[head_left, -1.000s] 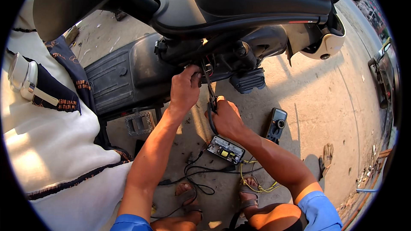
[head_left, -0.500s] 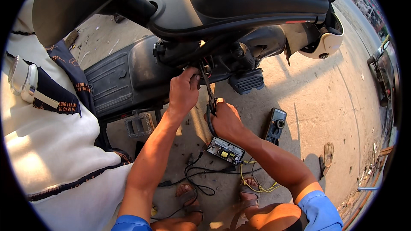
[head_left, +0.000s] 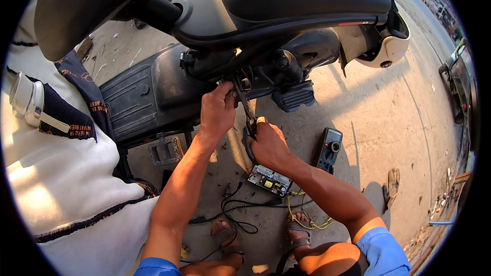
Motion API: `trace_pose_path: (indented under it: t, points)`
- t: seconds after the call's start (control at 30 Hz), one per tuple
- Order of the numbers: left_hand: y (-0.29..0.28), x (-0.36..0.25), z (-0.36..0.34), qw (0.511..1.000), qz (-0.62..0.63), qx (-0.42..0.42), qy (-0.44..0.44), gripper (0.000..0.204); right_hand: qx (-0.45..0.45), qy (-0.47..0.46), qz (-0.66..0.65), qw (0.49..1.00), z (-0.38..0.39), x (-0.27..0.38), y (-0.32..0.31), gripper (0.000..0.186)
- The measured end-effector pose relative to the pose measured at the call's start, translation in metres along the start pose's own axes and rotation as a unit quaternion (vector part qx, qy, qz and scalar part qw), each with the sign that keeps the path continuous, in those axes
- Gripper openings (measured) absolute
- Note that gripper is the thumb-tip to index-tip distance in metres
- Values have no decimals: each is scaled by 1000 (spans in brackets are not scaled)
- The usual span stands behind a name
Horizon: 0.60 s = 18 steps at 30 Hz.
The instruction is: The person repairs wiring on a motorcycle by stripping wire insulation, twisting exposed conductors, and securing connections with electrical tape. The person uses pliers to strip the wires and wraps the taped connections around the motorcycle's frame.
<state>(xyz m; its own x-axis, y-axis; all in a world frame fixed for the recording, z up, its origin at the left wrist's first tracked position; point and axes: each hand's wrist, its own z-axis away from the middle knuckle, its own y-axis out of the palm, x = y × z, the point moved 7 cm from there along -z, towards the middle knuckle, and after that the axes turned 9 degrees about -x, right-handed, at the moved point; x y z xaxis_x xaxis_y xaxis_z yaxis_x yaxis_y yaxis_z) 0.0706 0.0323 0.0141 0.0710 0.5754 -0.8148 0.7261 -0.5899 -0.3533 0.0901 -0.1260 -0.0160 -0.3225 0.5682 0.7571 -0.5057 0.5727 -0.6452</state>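
My left hand (head_left: 217,112) is closed in a pinch at the wiring (head_left: 245,86) under the scooter's body (head_left: 302,0); what sits between its fingertips is too small to make out. My right hand (head_left: 271,145) is wrapped round the black-handled scissors (head_left: 248,115), whose long blades point up to that wiring, beside my left fingertips. Below my right hand an open circuit board (head_left: 270,181) lies on the ground with black and yellow cables attached. A multimeter (head_left: 329,151) lies to its right.
A pale cloth (head_left: 71,184) covers the left side, with a silver object (head_left: 28,97) on it. A white helmet (head_left: 391,48) hangs at the scooter's right end. A glove-like item (head_left: 393,186) lies on the concrete (head_left: 383,122). Another vehicle (head_left: 458,87) stands at the far right.
Both hands keep their grips at the same spot. They and the scooter appear slightly further left in the picture than a second ago; little else differs.
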Motion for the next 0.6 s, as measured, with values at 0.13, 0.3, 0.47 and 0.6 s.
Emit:
trace_pose_path:
  t: [0.13, 0.3, 0.47, 0.6]
  points:
    - [0, -3, 0, 1000, 6, 5, -17, 6, -5, 4, 7, 1000, -1, 1, 1, 33]
    - [-1, -4, 0, 1000, 10, 2, -20, 5, -19, 0, 14, 1000, -1, 0, -1, 32]
    - [0, -3, 0, 999, 20, 12, -32, 5, -33, -7, -3, 999, -2, -3, 1, 30]
    - [1, 2, 2, 998, 27, 30, -58, 5, -35, -11, 4, 999, 0, -6, 2, 29]
